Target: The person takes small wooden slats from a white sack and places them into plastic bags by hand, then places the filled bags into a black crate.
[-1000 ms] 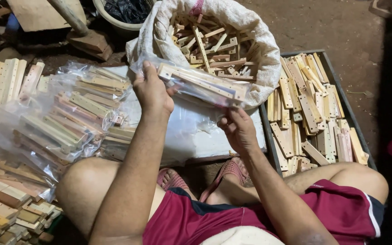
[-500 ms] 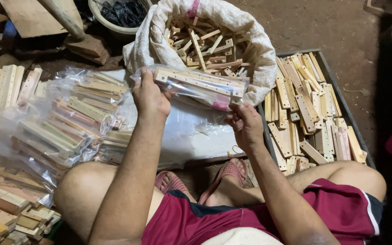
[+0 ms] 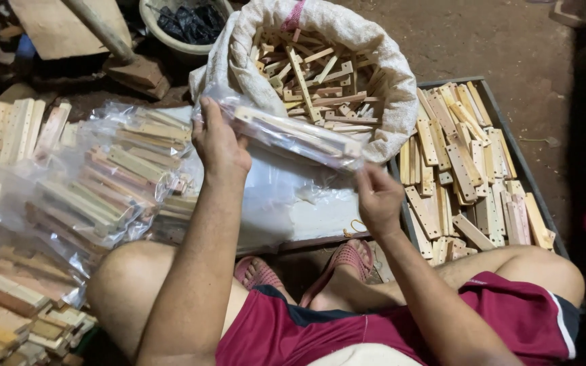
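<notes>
- A white woven sack (image 3: 388, 102) of loose pale wood pieces stands just behind the hands; a metal tray (image 3: 510, 146) of flat drilled slats lies right, a heap of filled clear bags (image 3: 96, 183) left.
- The left hand (image 3: 220, 146) and right hand (image 3: 376, 196) each have a grip closed on one end of a clear plastic bag of wood strips (image 3: 293, 135), held in front of the sack.
- The film is glossy and crinkled.
</notes>
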